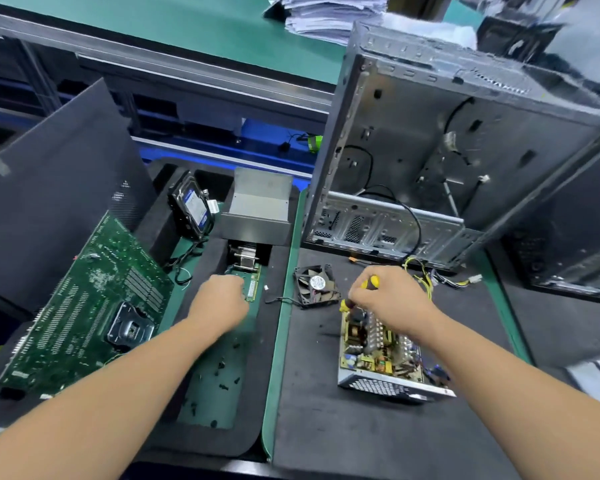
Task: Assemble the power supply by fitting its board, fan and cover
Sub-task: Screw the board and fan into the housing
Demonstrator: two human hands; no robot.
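On the dark mat, the open power supply (388, 362) sits with its board showing, and the right hand (388, 299) wraps its fingers round a yellow-handled screwdriver (369, 282) over its far corner (fan (314, 285) just beyond). Left hand (222, 299) reaches into the foam tray (278, 271), fingers curled, contents unclear.

— Bright enough?
— Yes, even overhead light, soft shadows under the arms, mild sheen on the computer case (465, 140).
— Sharpness?
— Centre crisp; upper right of the frame smeared, edges bent by the wide lens.
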